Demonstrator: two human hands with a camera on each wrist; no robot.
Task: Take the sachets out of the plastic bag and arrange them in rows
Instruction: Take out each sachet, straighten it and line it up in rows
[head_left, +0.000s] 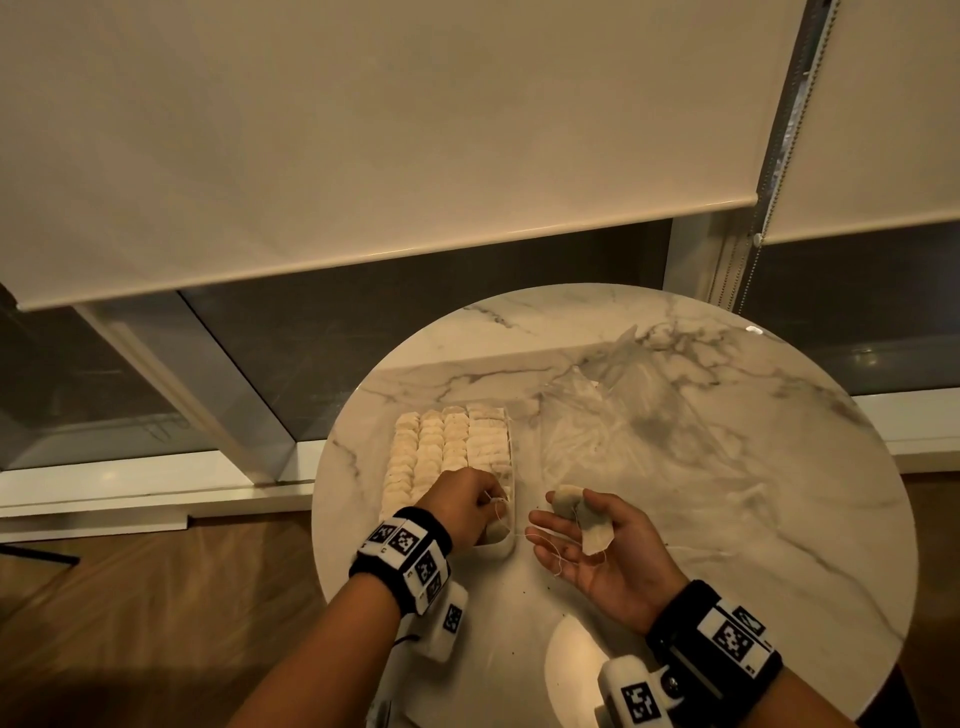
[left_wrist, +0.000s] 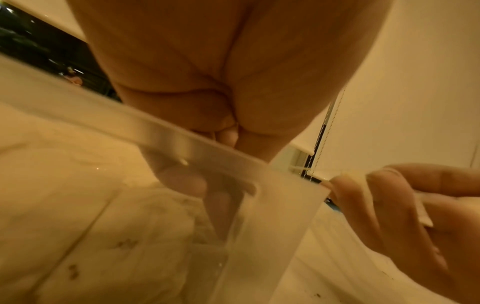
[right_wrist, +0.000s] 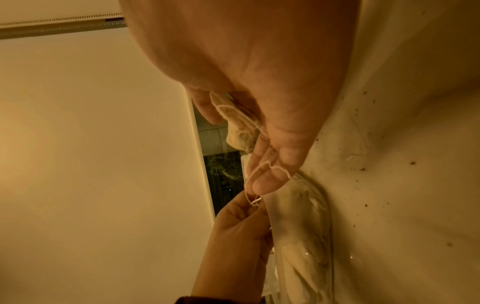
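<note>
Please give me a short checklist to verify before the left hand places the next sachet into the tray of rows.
1. Left hand has a sachet: ok, fingers curled on one at the tray's near end.
2. Right hand keeps the spare sachets: ok, they lie on its palm.
3. Strings free: not ok, a thread runs between the two hands.
4. Rows tidy: ok, four rows side by side.
5. Free space in the last row: cannot tell, the left hand covers it.
6. Plastic bag empty: cannot tell.
</note>
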